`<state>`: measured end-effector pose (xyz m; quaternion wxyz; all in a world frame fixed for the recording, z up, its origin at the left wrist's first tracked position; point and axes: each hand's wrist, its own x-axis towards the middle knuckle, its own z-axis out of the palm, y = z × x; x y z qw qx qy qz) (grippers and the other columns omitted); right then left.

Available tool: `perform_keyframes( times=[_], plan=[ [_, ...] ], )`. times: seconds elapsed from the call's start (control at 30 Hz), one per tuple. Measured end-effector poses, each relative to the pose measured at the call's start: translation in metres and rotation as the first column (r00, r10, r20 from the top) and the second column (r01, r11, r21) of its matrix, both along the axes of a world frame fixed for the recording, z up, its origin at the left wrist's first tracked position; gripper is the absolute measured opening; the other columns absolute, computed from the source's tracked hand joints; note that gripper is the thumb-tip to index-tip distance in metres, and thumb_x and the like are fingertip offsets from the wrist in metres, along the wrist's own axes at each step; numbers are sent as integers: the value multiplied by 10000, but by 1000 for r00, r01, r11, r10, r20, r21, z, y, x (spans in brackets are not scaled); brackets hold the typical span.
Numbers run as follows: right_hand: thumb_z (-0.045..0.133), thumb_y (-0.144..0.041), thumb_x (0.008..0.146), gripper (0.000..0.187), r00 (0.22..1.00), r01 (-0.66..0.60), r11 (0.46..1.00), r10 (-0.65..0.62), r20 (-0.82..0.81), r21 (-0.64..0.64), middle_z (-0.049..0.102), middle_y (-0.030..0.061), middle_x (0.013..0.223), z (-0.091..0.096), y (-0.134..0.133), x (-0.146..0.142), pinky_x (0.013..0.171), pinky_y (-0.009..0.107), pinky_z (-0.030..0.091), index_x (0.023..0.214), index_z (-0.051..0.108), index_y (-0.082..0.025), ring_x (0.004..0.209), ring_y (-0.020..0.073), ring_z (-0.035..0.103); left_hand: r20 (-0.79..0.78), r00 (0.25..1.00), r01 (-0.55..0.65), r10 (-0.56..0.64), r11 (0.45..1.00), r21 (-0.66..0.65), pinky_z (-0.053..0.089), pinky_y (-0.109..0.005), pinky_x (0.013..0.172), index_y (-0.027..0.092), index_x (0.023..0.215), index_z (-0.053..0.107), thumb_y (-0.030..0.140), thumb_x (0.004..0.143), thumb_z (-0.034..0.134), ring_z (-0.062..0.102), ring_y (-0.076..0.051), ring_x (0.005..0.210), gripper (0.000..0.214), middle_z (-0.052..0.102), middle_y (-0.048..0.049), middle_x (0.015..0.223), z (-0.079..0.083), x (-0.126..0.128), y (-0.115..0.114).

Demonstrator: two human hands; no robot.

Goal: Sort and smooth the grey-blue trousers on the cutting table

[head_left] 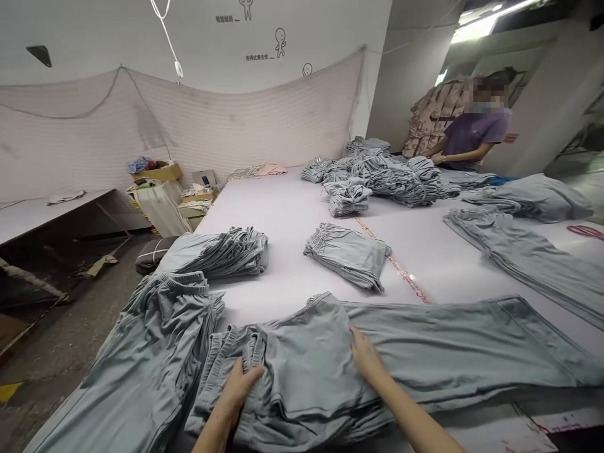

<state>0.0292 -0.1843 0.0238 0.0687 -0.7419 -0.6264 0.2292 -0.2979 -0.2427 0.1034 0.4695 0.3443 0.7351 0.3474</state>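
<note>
A pair of grey-blue trousers (425,352) lies flat across the near edge of the white table (283,214), on top of a few more like it. My left hand (240,387) rests on the gathered waistband at the left end, fingers curled over the fabric. My right hand (364,355) lies flat on the trousers near the crotch, fingers stretched out and pressing the cloth down. Neither hand lifts anything.
A heap of the same trousers (155,352) hangs over the left table edge. Folded stacks sit behind (226,251) and mid-table (349,255). A measuring tape (396,267) runs along the table. More piles (387,176) lie far back, where another person (472,138) works. Boxes (160,173) stand on the floor left.
</note>
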Motion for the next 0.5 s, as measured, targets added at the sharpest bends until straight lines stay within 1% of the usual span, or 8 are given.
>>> perform_keyframes(
  times=[0.1,0.17,0.2,0.27,0.33,0.37,0.43,0.5],
  plan=[
    [296,-141,925,470,996,-83,993,84,-10,83,592,141,1214,0,-8,-9,831,279,428,1372,435,-184,1026,210,609,63,997,-55,48,991,124,437,-367,1045,201,1269,407,406,712,641,526,-270,1241,638,533,-132,1368,20,-21,-6],
    [318,-103,894,475,990,-141,988,142,-18,70,622,127,1158,-4,-14,-22,822,279,430,1329,485,-198,1017,213,613,40,998,-63,57,981,182,455,-408,1018,214,1237,416,476,684,647,567,-294,1182,655,587,-121,1288,29,-42,-8],
    [329,-87,878,483,987,-156,987,157,-19,42,633,122,1135,-7,-17,-28,813,282,434,1315,500,-204,1010,217,619,-25,998,-50,55,982,180,460,-432,1004,205,1197,440,490,675,638,588,-308,1144,626,620,-123,1224,30,-52,-9],
    [331,-70,864,504,986,-166,986,166,-6,-12,641,125,1116,-11,-22,-40,788,291,446,1316,506,-211,986,229,635,-214,975,-31,59,990,134,459,-464,985,185,1114,480,490,673,607,602,-336,1103,551,653,-135,1131,27,-69,-8],
    [306,-62,865,535,985,-164,986,165,45,-35,627,145,1145,-10,-26,-47,769,312,458,1347,488,-209,957,246,648,-347,937,2,26,997,79,458,-466,972,176,1084,491,481,684,573,603,-346,1095,510,655,-154,1114,20,-81,-6],
    [302,-62,864,542,983,-163,986,165,86,-31,612,157,1178,-6,-27,-49,778,327,462,1351,489,-207,966,258,646,-373,928,23,-1,998,55,460,-456,968,174,1098,485,482,691,561,602,-343,1099,516,647,-162,1136,17,-84,-5],
    [345,-82,856,520,972,-173,985,171,164,-2,555,172,1292,6,-30,-53,855,369,454,1328,521,-210,1071,296,602,-362,931,56,-52,998,0,464,-438,958,173,1166,452,500,704,552,584,-340,1134,575,606,-177,1227,14,-85,-4],
    [397,-142,863,467,966,-219,973,205,157,77,489,169,1384,23,-31,-62,961,402,407,1299,549,-207,1201,320,514,-325,942,71,-89,995,-69,461,-429,954,173,1234,404,528,713,545,542,-348,1191,645,540,-191,1321,17,-84,-5]
  ],
)
